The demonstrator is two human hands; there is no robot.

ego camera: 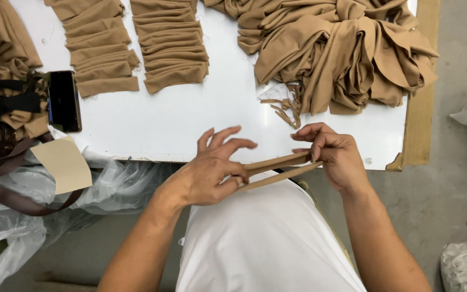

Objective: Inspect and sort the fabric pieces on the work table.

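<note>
The left hand [212, 176] and right hand [337, 157] each pinch one end of a tan fabric strip [279, 168], pulled taut between them just short of the worktop [190, 116]. The stretching step seems in hand; laying it with the folded strips [136, 48] beyond would need a steady release.

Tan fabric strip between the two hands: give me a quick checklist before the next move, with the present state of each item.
1. Left hand pinches one end of the narrow tan fabric strip: ok.
2. Right hand pinches the other end: ok.
3. Strip stretched taut between the hands, no sag: ok.
4. Strip doubled into two runs, lying apart without twist: cannot tell.
5. Strip held in front of the white table edge, not snagged on it: ok.
6. Folded tan fabric stacks and the loose tan fabric heap lie apart from the hands: ok.
</note>
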